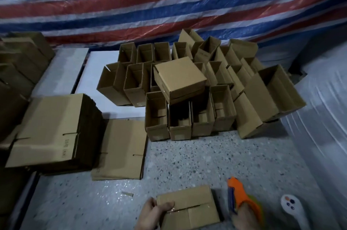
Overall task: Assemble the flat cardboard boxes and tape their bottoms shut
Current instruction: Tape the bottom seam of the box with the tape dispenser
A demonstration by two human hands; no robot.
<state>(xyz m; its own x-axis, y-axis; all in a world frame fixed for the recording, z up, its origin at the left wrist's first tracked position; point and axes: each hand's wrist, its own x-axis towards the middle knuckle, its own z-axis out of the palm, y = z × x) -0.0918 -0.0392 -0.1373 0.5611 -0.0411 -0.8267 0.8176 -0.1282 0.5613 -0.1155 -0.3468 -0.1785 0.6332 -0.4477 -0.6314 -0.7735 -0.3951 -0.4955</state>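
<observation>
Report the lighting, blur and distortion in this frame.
Head view: dim, flat light with a faint sheen on the striped tarp; the wide-angle lens bows its bands; the orange tape dispenser and right hand are smeared by blur; the assembled boxes mid-frame look fairly sharp.

Flat stacks lie left of the assembled boxes; one box on top.
</observation>
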